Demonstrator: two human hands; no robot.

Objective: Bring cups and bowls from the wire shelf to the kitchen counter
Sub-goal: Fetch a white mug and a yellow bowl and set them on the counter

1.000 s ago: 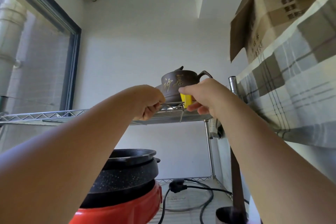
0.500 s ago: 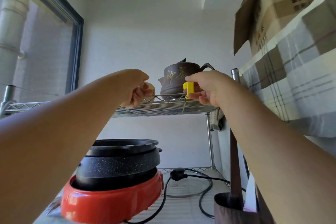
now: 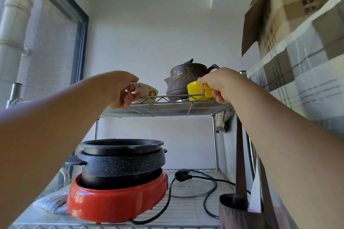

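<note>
On the upper wire shelf (image 3: 167, 110) a cream patterned cup (image 3: 148, 92) leans tilted at the front rail. My left hand (image 3: 123, 91) grips its handle from the left. A yellow cup (image 3: 195, 91) stands to the right, in front of a brown clay teapot (image 3: 186, 80) with gold characters. My right hand (image 3: 220, 84) pinches the yellow cup's handle, thumb on top. Both cups are still at the shelf's front edge.
Below on the lower shelf sits a black pot (image 3: 122, 160) stacked on a red electric cooker (image 3: 115, 199), with a black power cord (image 3: 195, 182) beside it. A plaid cloth (image 3: 307, 72) and a cardboard box (image 3: 283, 5) hang at the right. A window (image 3: 41, 46) is on the left.
The view has dropped, so the shelf appears higher. My left hand closed on the cream cup's handle and tilted it into sight; my right hand kept hold of the yellow cup.
</note>
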